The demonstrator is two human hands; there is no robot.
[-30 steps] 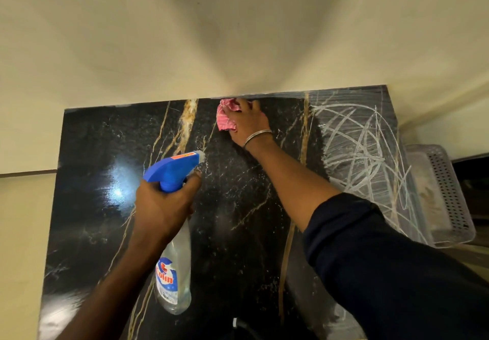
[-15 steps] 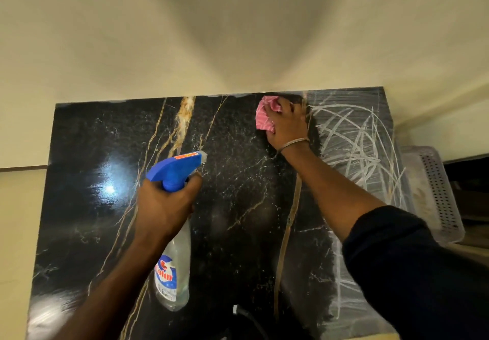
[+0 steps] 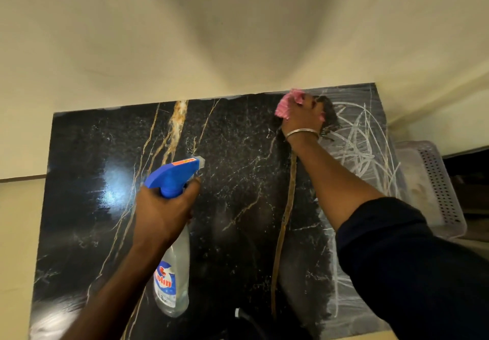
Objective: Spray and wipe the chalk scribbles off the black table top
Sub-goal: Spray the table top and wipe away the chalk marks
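Chalk scribbles [image 3: 362, 143] covering only the strip of black table top [image 3: 232, 170] beyond and to the outer side of the right hand [image 3: 301, 116], from the far corner down to the near edge. Roughly two-thirds wiped, judging by the dark, glossy marble everywhere on the thumb side of that hand; remaining third yet to be cleared, with a freshly darkened patch just past the knuckles. Right hand closed around a crumpled pink cloth [image 3: 287, 104], pressed flat to the top at the far edge, at the border between clean stone and chalk. Left hand [image 3: 161, 212] wrapped around the neck of a clear spray bottle [image 3: 173, 265] with blue trigger head [image 3: 172, 176], raised above the cleaned area, nozzle aimed away toward the wall; finger on the trigger or not, impossible to tell.

Black marble-look surface veined in gold and white, bright lamp glare just left of the bottle hand. Cream walls [image 3: 211, 35] meeting in a corner behind the table. Pale perforated plastic basket [image 3: 434, 180] beside the table, beyond the chalked strip. Dark sleeve [image 3: 412, 265] pushed up the right forearm, metal bangle [image 3: 301, 133] at the wrist.
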